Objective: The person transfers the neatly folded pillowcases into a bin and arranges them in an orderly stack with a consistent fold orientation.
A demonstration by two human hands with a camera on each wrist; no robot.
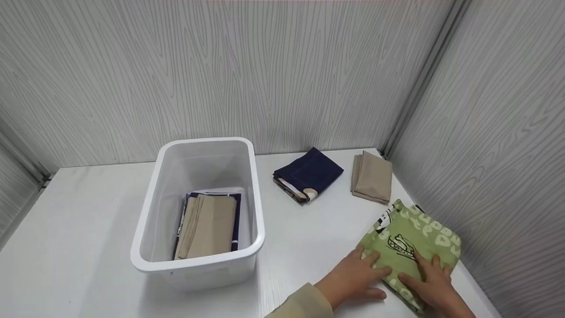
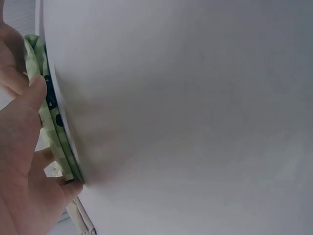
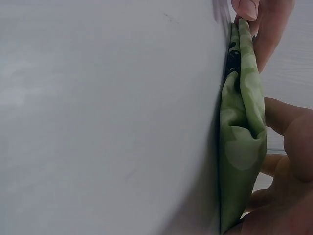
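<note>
A folded green printed cloth (image 1: 415, 236) lies on the right side of the table, with pale lettering and a black line drawing facing up. My left hand (image 1: 355, 276) rests on its left edge, fingers spread. In the left wrist view the thumb (image 2: 36, 93) touches the cloth's layered side. From the near right, my right hand (image 1: 432, 282) lies over the cloth with fingers apart and lightly bent. The right wrist view gives the thick folded edge of the green cloth (image 3: 242, 142) close against the table, fingers along its top.
A white plastic bin (image 1: 260, 234) stands left of centre, holding a folded beige cloth (image 1: 212, 225) over a dark blue one. Behind my hands lie a folded navy cloth (image 1: 311, 172) and another beige cloth (image 1: 374, 176). Grey wood-grain panels (image 1: 220, 70) border the white table (image 1: 300, 238).
</note>
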